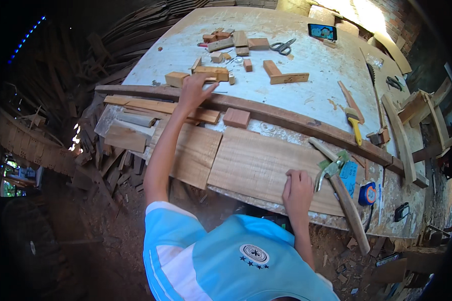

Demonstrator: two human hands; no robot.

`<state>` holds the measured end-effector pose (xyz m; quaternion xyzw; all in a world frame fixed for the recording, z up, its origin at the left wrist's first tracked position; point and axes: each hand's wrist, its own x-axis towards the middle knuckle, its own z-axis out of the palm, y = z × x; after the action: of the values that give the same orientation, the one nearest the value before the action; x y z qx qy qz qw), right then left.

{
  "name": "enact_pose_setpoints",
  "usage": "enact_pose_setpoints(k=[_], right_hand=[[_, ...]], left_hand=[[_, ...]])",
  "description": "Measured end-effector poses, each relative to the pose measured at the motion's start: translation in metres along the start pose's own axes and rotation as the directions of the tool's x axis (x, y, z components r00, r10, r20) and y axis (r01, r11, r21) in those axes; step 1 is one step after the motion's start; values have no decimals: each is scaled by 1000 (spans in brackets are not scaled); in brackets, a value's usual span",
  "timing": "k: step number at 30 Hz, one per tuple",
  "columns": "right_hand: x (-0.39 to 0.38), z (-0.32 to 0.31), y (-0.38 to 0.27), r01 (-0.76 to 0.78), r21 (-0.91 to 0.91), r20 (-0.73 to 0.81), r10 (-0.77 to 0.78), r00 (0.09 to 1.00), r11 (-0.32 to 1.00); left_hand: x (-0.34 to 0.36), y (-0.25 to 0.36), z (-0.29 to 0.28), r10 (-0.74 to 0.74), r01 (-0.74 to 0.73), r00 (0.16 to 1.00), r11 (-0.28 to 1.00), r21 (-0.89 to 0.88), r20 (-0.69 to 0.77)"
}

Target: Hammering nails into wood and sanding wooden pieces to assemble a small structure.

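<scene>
My left hand (195, 91) reaches over a long dark wooden beam (286, 119), its thumb stretched away from the fingers. The fingertips are at a group of small wood pieces, beside a pale block (176, 79) and a yellowish block (212, 73); whether they touch is hard to tell. My right hand (298, 189) rests on a wide flat board (256, 160), fingers lightly bent and thumb apart, with nothing visible in it. A second flat board (195, 150) lies against its left end, partly behind my left forearm. A reddish wood block (236, 118) sits just above the joint.
A hammer (342, 185), a blue tape measure (367, 193) and blue sandpaper (348, 175) lie right of my right hand. Farther off are a yellow-handled brush (354, 128), scissors (283, 46), an L-shaped wood piece (286, 76) and a propped phone (322, 32). Scrap wood (100, 175) fills the left floor.
</scene>
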<state>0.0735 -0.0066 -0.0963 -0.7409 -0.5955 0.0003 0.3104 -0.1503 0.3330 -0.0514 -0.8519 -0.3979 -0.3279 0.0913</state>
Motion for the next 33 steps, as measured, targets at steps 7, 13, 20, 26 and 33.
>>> enact_pose_setpoints(k=[7, 13, 20, 26, 33], right_hand=[[20, 20, -20, 168, -208, 65, -157, 985, 964], [20, 28, -16, 282, -243, -4, -291, 957, 928], [12, 29, -12, 533, -147, -110, -549, 829, 833], [13, 35, -12, 625, -70, -57, -628, 776, 778], [13, 22, -5, 586, 20, -101, -582, 807, 810]], left_hand=[[-70, -17, -14, 77, -7, 918, 984, -179, 388], [-65, -31, -21, 199, -226, 866, 974, 3, 459], [-51, -39, -41, 149, -85, 956, 965, -247, 252], [-15, -34, -115, 144, -207, 949, 956, -210, -280], [-12, 128, -160, 293, -369, 909, 896, -246, -296]])
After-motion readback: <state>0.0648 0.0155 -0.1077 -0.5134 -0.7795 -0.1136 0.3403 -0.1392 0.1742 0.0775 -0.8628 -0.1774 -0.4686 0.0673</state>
